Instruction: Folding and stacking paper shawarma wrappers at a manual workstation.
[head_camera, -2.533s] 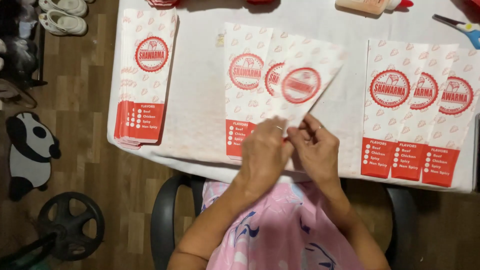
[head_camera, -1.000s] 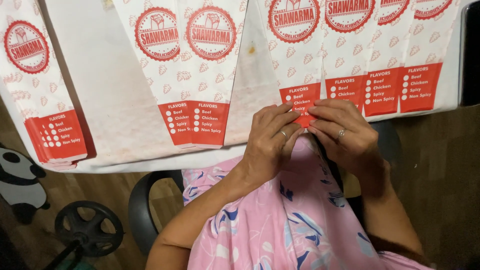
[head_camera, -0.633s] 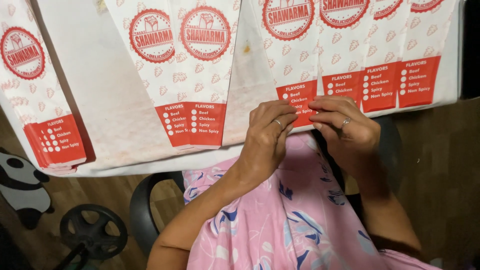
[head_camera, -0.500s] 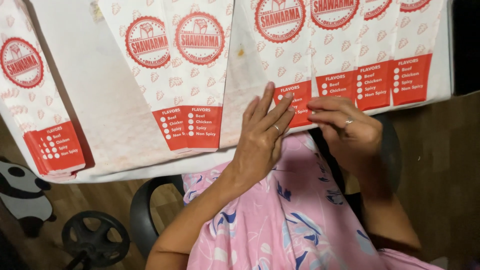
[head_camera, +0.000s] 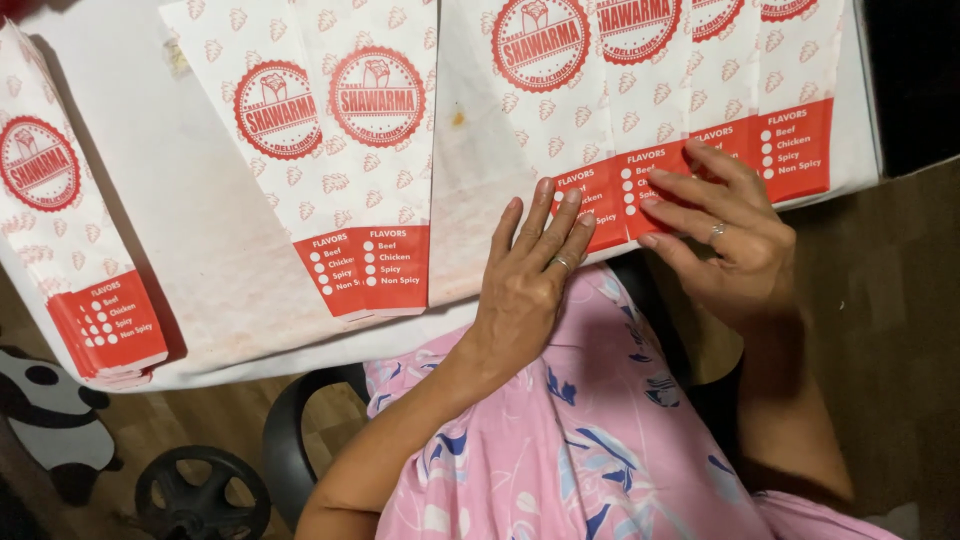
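At counter edge, both hands flat on the same fanned row of paper bags (head_camera: 640, 110). Left hand (head_camera: 530, 280): fingers (head_camera: 545, 215) extended and spread, pressing palm-down on the red bottom panel of the nearest bag (head_camera: 590, 195), gripping nothing. Right hand (head_camera: 735, 245): fingers (head_camera: 680, 215) also open, lying angled across the next red panels just to the right, holding nothing. Bags lie directly ahead of the fingers, long axis running away from the person, red ends toward the body, each overlapping the next sideways. Left hand sits nearer the leftmost bag of the row; right hand covers the middle ones. How many bags are in the row is unclear, looks like 4 or more. Further left: 2 overlapped bags (head_camera: 335, 150), then a separate stack (head_camera: 70, 250) at the counter (head_camera: 200, 220) corner. Chair (head_camera: 290, 440) below.
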